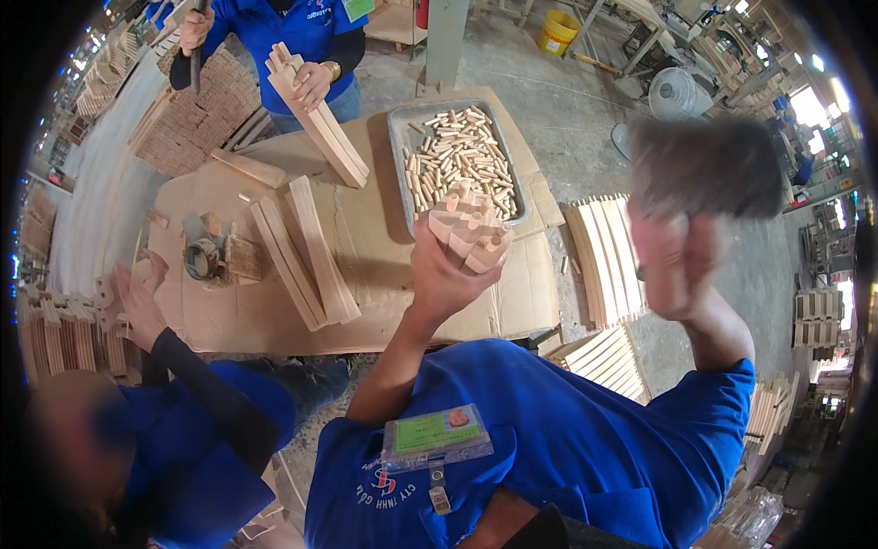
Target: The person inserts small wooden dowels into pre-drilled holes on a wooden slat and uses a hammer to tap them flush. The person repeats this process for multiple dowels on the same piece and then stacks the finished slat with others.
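Observation:
My left hand [441,279] is closed around a bundle of pale wooden pieces [466,233], held upright above the table with round dowels showing in their top ends. My right hand [675,265] is raised off to the right, its fingers wrapped round a dark, blocky mallet [709,169]. Motion blurs the mallet, and its handle is mostly hidden by the hand. Just beyond the bundle, a grey tray [399,169] holds many short wooden dowels [462,151]. The bundle overlaps the tray's near edge in view.
Cardboard [384,311] covers the table. Wooden strips [306,252] and a small glue-stained can [203,258] lie on its left part. A co-worker opposite holds wooden strips [315,119] and a hammer; another works at left. Stacked slats [604,261] stand right of the table.

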The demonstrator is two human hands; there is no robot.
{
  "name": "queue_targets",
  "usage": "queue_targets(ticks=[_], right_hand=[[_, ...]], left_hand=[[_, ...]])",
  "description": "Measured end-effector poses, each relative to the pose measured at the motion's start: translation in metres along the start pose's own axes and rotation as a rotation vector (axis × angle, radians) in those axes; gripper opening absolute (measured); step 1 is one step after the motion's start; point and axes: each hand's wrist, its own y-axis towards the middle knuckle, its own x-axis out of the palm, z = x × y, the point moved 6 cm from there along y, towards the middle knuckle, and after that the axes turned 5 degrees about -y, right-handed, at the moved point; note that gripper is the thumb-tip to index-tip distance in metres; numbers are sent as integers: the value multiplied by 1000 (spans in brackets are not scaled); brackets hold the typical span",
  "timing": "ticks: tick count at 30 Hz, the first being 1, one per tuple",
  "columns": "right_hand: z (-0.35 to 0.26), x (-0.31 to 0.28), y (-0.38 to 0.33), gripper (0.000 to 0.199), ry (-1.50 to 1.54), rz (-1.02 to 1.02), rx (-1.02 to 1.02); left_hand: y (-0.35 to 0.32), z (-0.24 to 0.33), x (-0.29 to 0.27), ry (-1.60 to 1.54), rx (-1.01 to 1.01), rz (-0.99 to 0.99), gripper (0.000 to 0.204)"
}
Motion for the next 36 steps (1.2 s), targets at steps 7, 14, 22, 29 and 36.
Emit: queue_targets(ticks=[7, 14, 22, 29, 36], right_hand=[[-1, 10, 11, 24, -140, -360, 51], [21, -4, 3, 26, -365, -3, -168], [9, -1, 34, 13, -201, -168, 90], [24, 37, 13, 12, -338, -589, 28], [21, -6, 41, 26, 224, 1, 149]], left_hand=[[0, 6, 1, 65, 77, -7, 95], [-5, 5, 12, -143, 57, -28, 89], [-9, 4, 13, 36, 23, -103, 91], [-4, 10, 15, 81, 54, -169, 94], [-6, 9, 10, -85, 41, -143, 98]])
